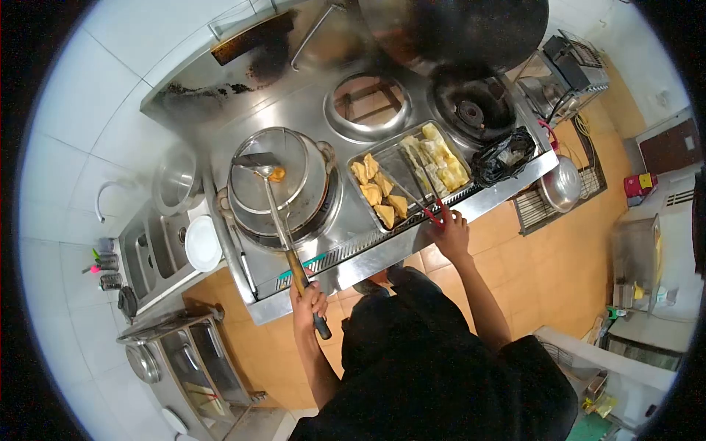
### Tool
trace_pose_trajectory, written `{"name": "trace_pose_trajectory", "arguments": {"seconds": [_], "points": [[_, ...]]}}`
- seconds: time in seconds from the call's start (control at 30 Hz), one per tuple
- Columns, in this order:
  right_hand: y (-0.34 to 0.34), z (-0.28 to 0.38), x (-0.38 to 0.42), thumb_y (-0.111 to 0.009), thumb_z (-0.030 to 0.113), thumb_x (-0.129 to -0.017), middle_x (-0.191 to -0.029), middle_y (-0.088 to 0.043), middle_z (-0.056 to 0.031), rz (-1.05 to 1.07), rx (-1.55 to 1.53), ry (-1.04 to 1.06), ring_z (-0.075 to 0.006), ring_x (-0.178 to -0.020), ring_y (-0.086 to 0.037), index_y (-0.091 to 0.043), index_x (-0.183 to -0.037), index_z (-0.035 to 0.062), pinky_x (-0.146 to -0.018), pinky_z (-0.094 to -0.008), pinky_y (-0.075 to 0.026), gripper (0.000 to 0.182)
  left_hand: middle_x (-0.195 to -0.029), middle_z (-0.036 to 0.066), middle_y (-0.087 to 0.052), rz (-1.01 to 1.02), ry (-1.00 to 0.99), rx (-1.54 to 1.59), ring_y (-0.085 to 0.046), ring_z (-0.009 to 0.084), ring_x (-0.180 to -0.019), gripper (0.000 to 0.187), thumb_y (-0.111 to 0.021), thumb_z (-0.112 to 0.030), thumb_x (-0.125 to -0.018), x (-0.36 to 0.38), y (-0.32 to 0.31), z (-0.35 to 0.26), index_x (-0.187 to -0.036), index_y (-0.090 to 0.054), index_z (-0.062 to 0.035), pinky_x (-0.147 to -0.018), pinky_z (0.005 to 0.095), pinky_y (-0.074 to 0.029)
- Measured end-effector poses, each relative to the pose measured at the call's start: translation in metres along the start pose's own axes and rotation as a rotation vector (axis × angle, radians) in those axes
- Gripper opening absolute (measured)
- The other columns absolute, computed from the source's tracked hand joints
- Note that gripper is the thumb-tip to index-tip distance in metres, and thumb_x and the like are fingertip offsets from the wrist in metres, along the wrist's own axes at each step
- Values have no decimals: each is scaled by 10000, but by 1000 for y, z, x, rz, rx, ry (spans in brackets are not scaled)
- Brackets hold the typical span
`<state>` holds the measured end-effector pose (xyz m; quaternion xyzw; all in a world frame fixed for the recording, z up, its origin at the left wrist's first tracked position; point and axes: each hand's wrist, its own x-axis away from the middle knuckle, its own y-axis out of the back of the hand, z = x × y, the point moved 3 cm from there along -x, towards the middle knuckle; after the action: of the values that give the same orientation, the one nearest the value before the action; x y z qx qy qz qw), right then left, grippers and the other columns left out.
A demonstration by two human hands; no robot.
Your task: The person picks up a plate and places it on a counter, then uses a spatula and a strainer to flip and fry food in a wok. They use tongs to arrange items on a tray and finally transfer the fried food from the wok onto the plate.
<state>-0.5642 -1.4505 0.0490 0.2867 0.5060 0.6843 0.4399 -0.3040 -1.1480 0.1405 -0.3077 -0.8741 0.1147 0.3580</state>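
My left hand (309, 302) is wrapped round the wooden handle of a long metal spatula (273, 202). The spatula's flat blade reaches over a large round pot (246, 224) on the stove. Across the pot's top lies a round mesh strainer (254, 186), with a small golden fried piece (277, 175) by the blade. In my right hand (450, 234) are thin metal tongs (422, 181) with red handles, slanting over a rectangular metal tray (406, 190). The tray holds golden fried triangles (371, 193) on its left and pale, yellowish rolls (445, 162) on its right.
Behind the tray is a round burner opening (368, 108), with a blackened burner (472, 106) to its right. A black plastic bag (506, 156) lies at the stove's right front. A white plate (203, 243) sits beside the sink (166, 242). A large dark wok (460, 29) stands at the back.
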Motion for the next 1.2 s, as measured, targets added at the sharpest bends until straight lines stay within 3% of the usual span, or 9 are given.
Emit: {"name": "trace_pose_trajectory", "arguments": {"seconds": [0.17,0.33,0.4,0.47,0.6,0.67,0.83,1.07,1.2], "points": [[6,9,-15,-795,448,-683,-1246,-506,-151,0,-6,65,-358,-1125,-496,-447,-1407,160,-905,-521,-407,853,-594,-35,-335,-41,-84,10,-294,50,-383,248,-539,-49,-903,11,-18,0,-1137,-479,-104,-341,218,-260],[18,-8,-43,-780,478,-683,-1197,-537,-170,-19,-94,82,-380,-1091,-517,-498,-1346,134,-862,-517,-432,798,-594,-34,-338,-152,-61,10,-291,42,-382,253,-555,-62,-900,18,-26,8,-1138,-483,-111,-332,207,-261],[13,-15,-51,-789,523,-657,-1221,-535,-187,-40,-102,152,-388,-1100,-519,-477,-1371,115,-854,-518,-442,879,-585,-42,-325,-168,-72,12,-289,37,-382,253,-558,-62,-900,20,-34,8,-1137,-487,-115,-328,206,-262],[6,-15,-51,-800,602,-616,-1278,-496,-200,121,-38,200,-402,-1159,-480,-370,-1463,104,-906,-544,-414,1073,-571,-53,-306,-237,-77,1,-288,38,-379,238,-561,-68,-905,21,-42,10,-1128,-492,-115,-328,206,-263],[-8,-8,-56,-790,612,-647,-1316,-439,-199,170,-126,264,-411,-1202,-416,-339,-1477,75,-971,-559,-339,1086,-562,-59,-291,-310,-82,33,-281,38,-379,218,-571,-78,-910,26,-57,5,-1112,-495,-113,-331,208,-259],[2,2,-61,-776,599,-681,-1320,-426,-211,66,-174,221,-414,-1196,-403,-338,-1475,51,-979,-558,-320,1060,-565,-60,-290,-314,-66,-16,-275,36,-383,217,-569,-81,-911,26,-64,0,-1110,-489,-113,-337,212,-255],[6,11,-73,-640,452,-865,-1334,-411,-227,-20,-376,304,-408,-1226,-352,-358,-1454,17,-1040,-563,-221,785,-584,-47,-305,-329,-98,-40,-276,38,-396,231,-567,-91,-898,25,-66,-1,-1106,-471,-117,-350,212,-251],[29,50,-88,-610,326,-865,-1343,-429,-197,-101,-413,438,-383,-1252,-354,-380,-1438,15,-1045,-550,-216,691,-601,-38,-336,-182,-99,105,-289,34,-395,239,-521,-59,-903,5,-46,3,-1132,-478,-110,-346,202,-272],[19,77,-75,-618,293,-860,-1316,-460,-182,-25,-444,423,-382,-1243,-364,-436,-1396,32,-1047,-533,-232,623,-600,-41,-345,-108,-98,113,-301,33,-388,269,-515,-15,-890,6,-32,1,-1140,-480,-106,-338,198,-262]]}}
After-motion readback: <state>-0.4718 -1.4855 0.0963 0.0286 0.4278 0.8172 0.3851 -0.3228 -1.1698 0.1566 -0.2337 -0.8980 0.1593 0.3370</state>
